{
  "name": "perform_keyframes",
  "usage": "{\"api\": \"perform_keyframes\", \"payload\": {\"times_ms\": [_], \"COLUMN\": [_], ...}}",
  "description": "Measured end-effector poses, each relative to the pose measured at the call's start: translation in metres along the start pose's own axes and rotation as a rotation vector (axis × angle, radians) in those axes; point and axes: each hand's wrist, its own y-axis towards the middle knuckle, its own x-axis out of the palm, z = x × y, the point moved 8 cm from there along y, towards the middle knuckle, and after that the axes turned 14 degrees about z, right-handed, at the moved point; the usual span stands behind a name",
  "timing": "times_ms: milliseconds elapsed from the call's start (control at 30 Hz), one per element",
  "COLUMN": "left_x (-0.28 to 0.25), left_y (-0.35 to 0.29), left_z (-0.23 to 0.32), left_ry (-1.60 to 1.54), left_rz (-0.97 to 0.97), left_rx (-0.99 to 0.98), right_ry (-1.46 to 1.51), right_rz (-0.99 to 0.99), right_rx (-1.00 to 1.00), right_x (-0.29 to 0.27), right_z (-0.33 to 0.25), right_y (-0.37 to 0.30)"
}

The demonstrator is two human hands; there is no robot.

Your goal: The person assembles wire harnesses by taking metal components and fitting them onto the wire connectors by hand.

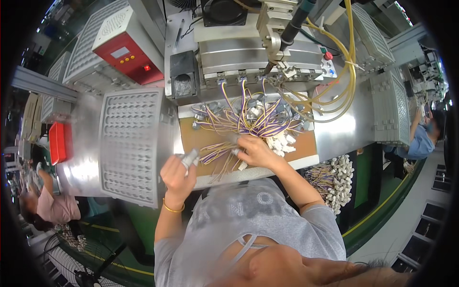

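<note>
My left hand (pixel 178 176) is at the mat's near left edge, its fingers drawn together with grey covers on the tips. What those fingers hold, if anything, is hidden. My right hand (pixel 258 152) is closed on a bundle of yellow, purple and white wires (pixel 215 151), which fans out toward my left hand. Beyond it, a tangled heap of similar wires (pixel 260 126) lies on the brown mat (pixel 306 143). White plug housings (pixel 281 143) are piled right of my right hand. Several wires run up to small connectors (pixel 243 80) at the front of the metal machine (pixel 260 52).
A grey dimpled tray (pixel 130 143) stands on the left, with a red bin (pixel 58 142) beyond it. A red and white control box (pixel 126 48) sits behind. Yellow hoses (pixel 351 71) hang at the right. More wired plugs (pixel 334 184) hang below the table's edge. Co-workers sit at both sides.
</note>
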Motion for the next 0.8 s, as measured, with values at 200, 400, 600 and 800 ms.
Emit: {"api": "perform_keyframes", "payload": {"times_ms": [200,400,600,800], "left_x": [-0.001,-0.060,-0.055,-0.071], "left_y": [-0.052,-0.086,-0.101,-0.119], "left_z": [-0.030,-0.083,-0.085,-0.100], "left_ry": [0.003,0.682,1.005,1.042], "left_rz": [-0.294,-0.260,-0.223,-0.215], "left_rx": [-0.274,-0.375,-0.346,-0.438], "right_ry": [0.126,-0.110,0.123,-0.056], "right_rz": [0.110,0.379,0.790,0.915], "right_rx": [-0.134,0.214,0.371,0.326], "right_x": [-0.051,-0.134,-0.207,-0.255], "right_z": [-0.045,0.039,0.108,0.154], "right_y": [0.005,-0.025,-0.034,-0.009]}}
